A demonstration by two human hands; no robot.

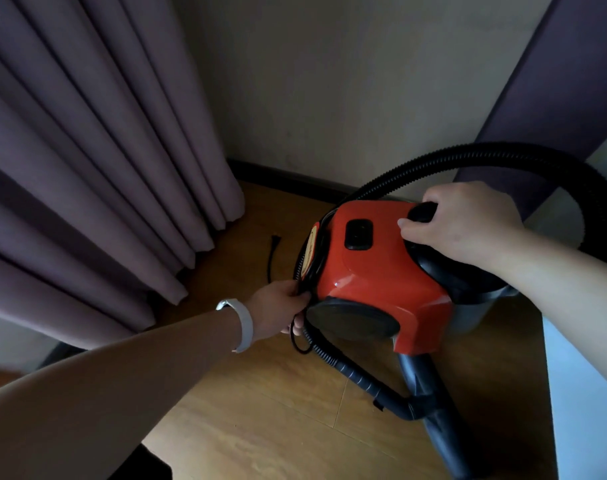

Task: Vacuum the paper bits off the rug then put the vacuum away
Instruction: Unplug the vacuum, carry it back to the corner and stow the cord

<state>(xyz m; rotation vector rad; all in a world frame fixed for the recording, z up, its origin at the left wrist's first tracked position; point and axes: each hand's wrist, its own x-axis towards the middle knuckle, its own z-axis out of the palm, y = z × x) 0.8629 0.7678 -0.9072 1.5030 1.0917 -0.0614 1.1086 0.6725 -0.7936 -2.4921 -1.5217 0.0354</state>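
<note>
Two bare hands hold a red vacuum low by the wooden floor in a corner beside a purple curtain; the right hand curls over its black top handle. The left hand, arm stretched forward, grips the black cord at the vacuum's left side; its plug lies just beyond, pointing away, nearer this hand.

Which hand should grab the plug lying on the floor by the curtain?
Probably the left. The left hand grips the cord close to the plug; the right hand is busy holding the vacuum handle, farther away.
</note>
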